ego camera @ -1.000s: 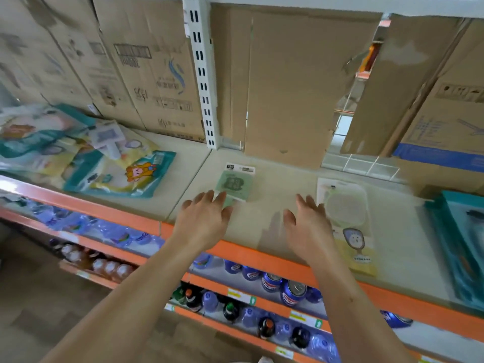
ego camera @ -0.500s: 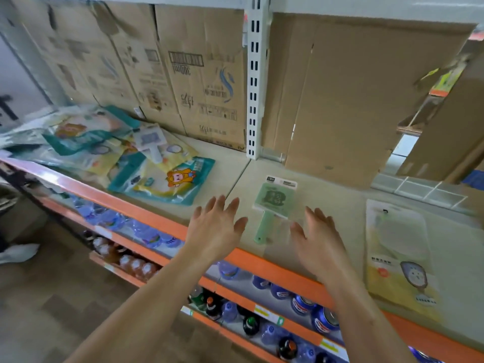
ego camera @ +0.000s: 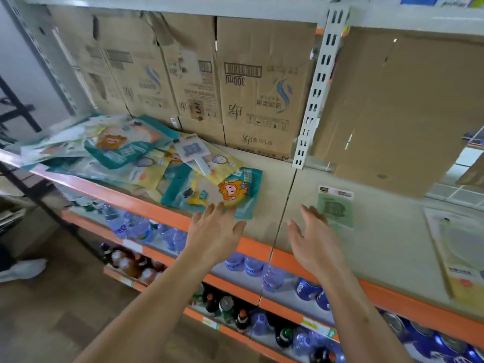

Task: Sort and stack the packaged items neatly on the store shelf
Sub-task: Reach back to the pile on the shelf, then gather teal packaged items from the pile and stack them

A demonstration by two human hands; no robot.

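Note:
A loose heap of flat packets (ego camera: 123, 155) lies on the left part of the beige shelf (ego camera: 272, 184). Its nearest one is a teal packet with an orange cartoon figure (ego camera: 225, 191). My left hand (ego camera: 213, 233) hovers open at the shelf's front edge, fingertips just short of that packet. A small green packaged item (ego camera: 336, 208) lies flat right of the shelf seam. My right hand (ego camera: 315, 244) is open beside it, fingers over its lower left corner. A yellow and clear packet (ego camera: 461, 252) lies at the far right.
Flattened cardboard boxes (ego camera: 251, 87) line the back of the shelf. A white slotted upright (ego camera: 318, 87) divides the two bays. Orange rails (ego camera: 256, 248) edge the shelf fronts. Bottles and blue cans (ego camera: 309, 289) fill the lower shelves. Wooden floor lies at lower left.
The view has swung left, so the heap of packets sits nearer the middle. Both hands have shifted left along the shelf edge, away from the green item, and stay open.

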